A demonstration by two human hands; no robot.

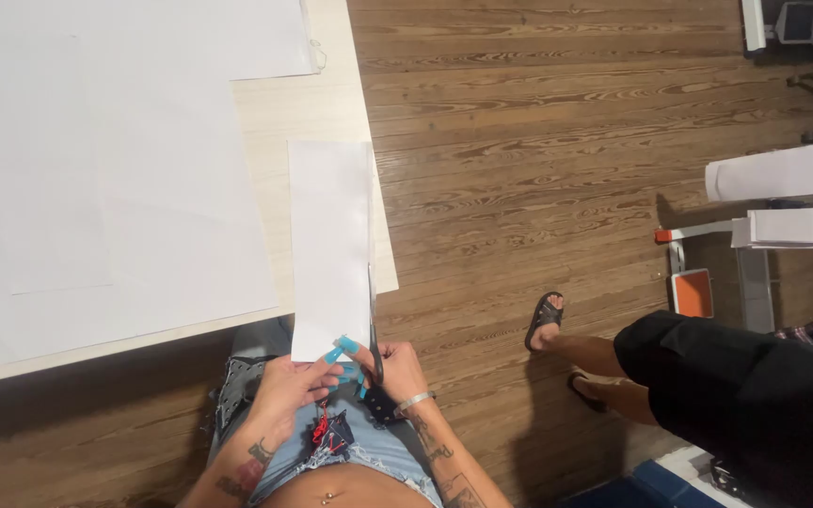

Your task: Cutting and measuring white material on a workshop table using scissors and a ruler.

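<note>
My left hand [298,384] pinches the near bottom edge of a tall white paper strip [329,245], its turquoise nails on the sheet. My right hand [395,370] grips black-handled scissors [374,348] whose blades run up along the strip's right edge. Both hands sit over my lap, just off the near edge of the light wooden table [265,113]. The scissor handles are partly hidden by my fingers.
Large white sheets [96,169] cover most of the table. Another person sits at the right, a sandalled foot [545,320] on the wooden floor [538,141]. White paper rolls [783,169] and an orange-and-white stand [693,287] lie at the far right.
</note>
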